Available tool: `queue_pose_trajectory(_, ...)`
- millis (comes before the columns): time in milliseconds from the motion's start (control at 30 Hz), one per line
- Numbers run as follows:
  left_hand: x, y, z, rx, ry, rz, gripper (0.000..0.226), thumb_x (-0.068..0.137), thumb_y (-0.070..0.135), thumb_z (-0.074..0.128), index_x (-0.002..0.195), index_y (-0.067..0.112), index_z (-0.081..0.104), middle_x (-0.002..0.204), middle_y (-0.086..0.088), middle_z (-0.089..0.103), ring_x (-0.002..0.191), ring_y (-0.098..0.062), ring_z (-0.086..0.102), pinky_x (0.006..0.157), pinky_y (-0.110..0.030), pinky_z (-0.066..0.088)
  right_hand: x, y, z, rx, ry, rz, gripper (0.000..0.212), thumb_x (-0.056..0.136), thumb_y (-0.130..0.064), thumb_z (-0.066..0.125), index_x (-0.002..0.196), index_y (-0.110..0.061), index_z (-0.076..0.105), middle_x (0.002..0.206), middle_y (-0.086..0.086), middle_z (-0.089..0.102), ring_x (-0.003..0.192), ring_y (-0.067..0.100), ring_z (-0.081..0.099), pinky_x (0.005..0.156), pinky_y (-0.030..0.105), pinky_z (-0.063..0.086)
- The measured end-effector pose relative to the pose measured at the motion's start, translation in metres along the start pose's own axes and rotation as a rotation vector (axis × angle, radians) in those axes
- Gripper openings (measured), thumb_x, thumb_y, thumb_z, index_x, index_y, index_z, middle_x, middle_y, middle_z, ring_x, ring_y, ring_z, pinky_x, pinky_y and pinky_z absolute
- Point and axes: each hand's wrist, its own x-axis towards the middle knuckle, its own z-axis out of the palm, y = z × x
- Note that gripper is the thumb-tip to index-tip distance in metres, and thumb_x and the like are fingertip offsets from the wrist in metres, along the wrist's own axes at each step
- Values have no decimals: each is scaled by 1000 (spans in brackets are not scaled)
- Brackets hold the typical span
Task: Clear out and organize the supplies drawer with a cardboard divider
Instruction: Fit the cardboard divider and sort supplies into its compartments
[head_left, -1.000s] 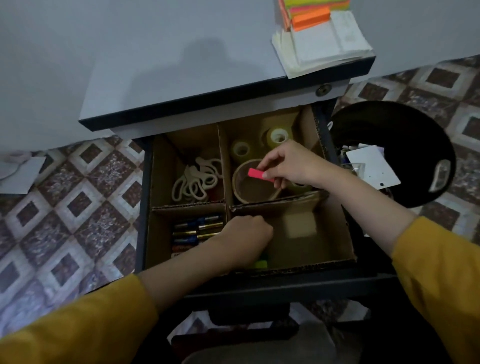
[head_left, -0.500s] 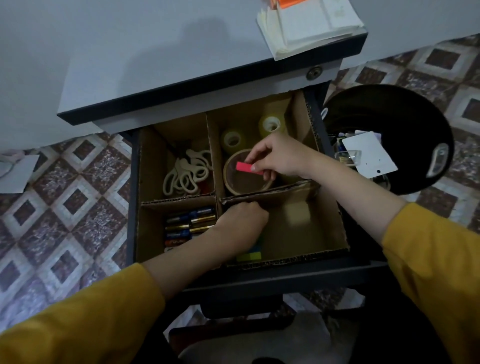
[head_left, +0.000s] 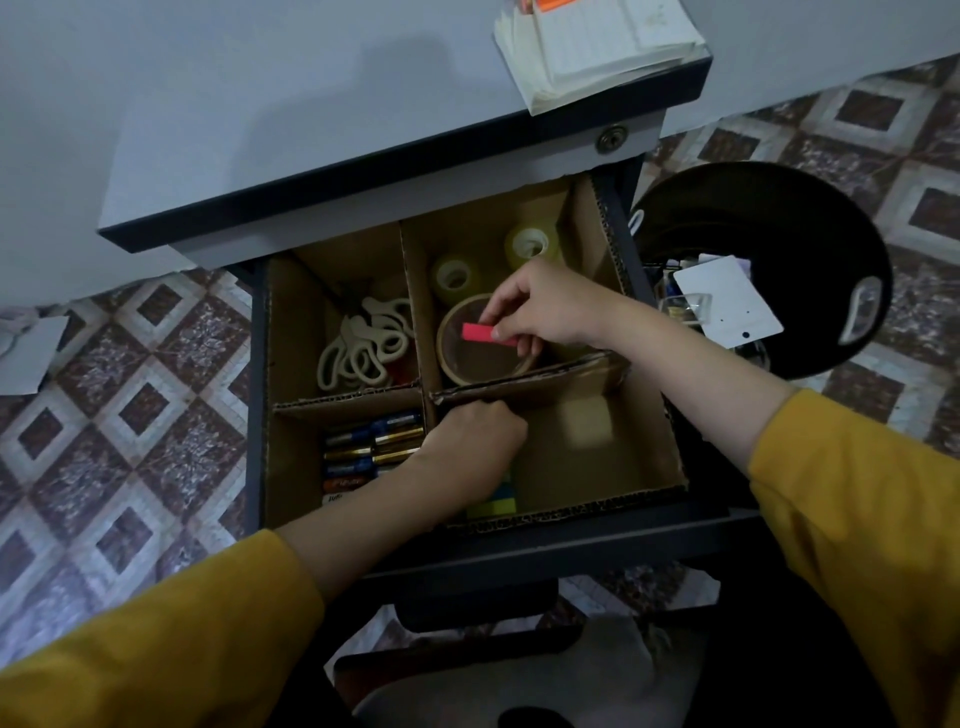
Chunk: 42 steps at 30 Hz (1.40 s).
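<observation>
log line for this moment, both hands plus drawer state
right hand: pinches pink strip over brown tape roll | left hand: curled in near-right compartment, hold unclear | drawer: open, divider fitted

left hand (head_left: 472, 436): curled fingers are hiding the grip's contents.
coloured pads (head_left: 496, 504): left hand is covering most.
pink strip (head_left: 478, 332): right hand (head_left: 545, 312) is covering one end.
paper stack (head_left: 597, 47): frame edge is cutting it off.

Rough corrugated cardboard divider (head_left: 358, 400); glossy clear-plastic tape rolls (head_left: 456, 278); matt desk top (head_left: 260, 119)
</observation>
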Motion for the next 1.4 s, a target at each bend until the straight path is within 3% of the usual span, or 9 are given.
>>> queue_pose_trajectory(567, 0, -3, 1, -50, -54, -3, 19, 93, 1, 43, 105, 6, 56, 113, -12, 54, 102, -26, 55, 72, -26, 36, -2, -1, 0, -12, -7, -18, 23, 86, 0, 60, 108, -2, 66, 81, 3, 60, 56, 11, 59, 55, 19, 53)
queue_pose_trajectory(767, 0, -8, 4, -137, -10, 82, 34, 91, 5, 47, 120, 18, 59, 123, -4, 53, 109, -22, 54, 87, -32, 45, -1, -1, -1, -16, -16, -20, 23, 87, 0, 60, 109, -3, 65, 80, 3, 60, 55, 10, 59, 54, 19, 53)
queue_pose_trajectory(1033, 5, -12, 6, -165, -113, 93, 31, 89, 4, 50, 111, 20, 66, 119, -5, 57, 105, -23, 56, 90, -36, 47, -1, -1, -2, -15, -30, -17, 23, 87, -1, 60, 109, -3, 66, 81, 3, 60, 56, 11, 60, 57, 22, 55)
queue_pose_trajectory(1267, 2, -11, 7, -157, -94, 83, 32, 89, 6, 50, 115, 20, 63, 117, -5, 58, 104, -22, 56, 85, -33, 47, -2, -1, -2, 2, -35, -15, 22, 88, -3, 60, 108, -5, 65, 83, 4, 61, 61, 15, 62, 61, 24, 56)
queue_pose_trajectory(1400, -11, -6, 6, -78, 1, 118, 36, 92, 7, 45, 124, 19, 55, 123, -4, 54, 112, -23, 52, 88, -35, 45, -7, -1, -4, 49, -24, 3, 24, 88, 0, 58, 111, -3, 64, 85, 9, 62, 63, 16, 62, 58, 19, 54)
